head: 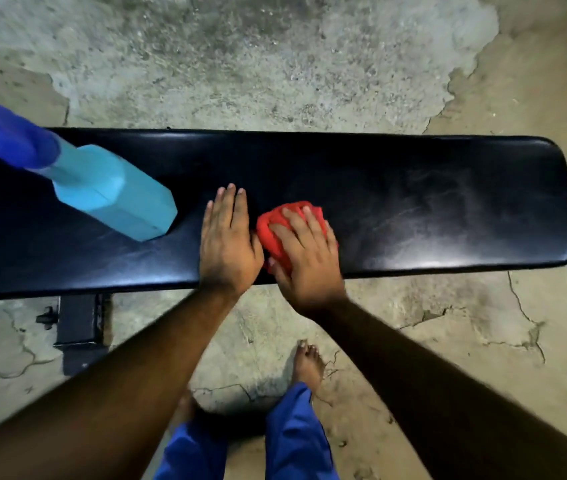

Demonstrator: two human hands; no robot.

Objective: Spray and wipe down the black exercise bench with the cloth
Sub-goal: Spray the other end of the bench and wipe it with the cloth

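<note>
**Red cloth pressed to the bench under the right hand**

The right hand [304, 251] lies palm-down with fingers spread over a bunched red cloth [275, 230], pressing it against the padded top rather than closing around it; the cloth pokes out beyond the fingertips and on the thumb side. Just beside it, the left hand [228, 242] rests flat and empty on the pad, fingers straight and together, its edge nearly touching the cloth. Both sit near the front edge of the black exercise bench [448, 202], roughly mid-length, where pale smears catch the light to the right of the cloth. Further left, a light blue spray bottle [115, 195] with a darker blue top stands on the pad, well apart from the hands; its walls are opaque, so any contents cannot be seen. The bench stands on a cracked concrete floor [275, 64].
</note>
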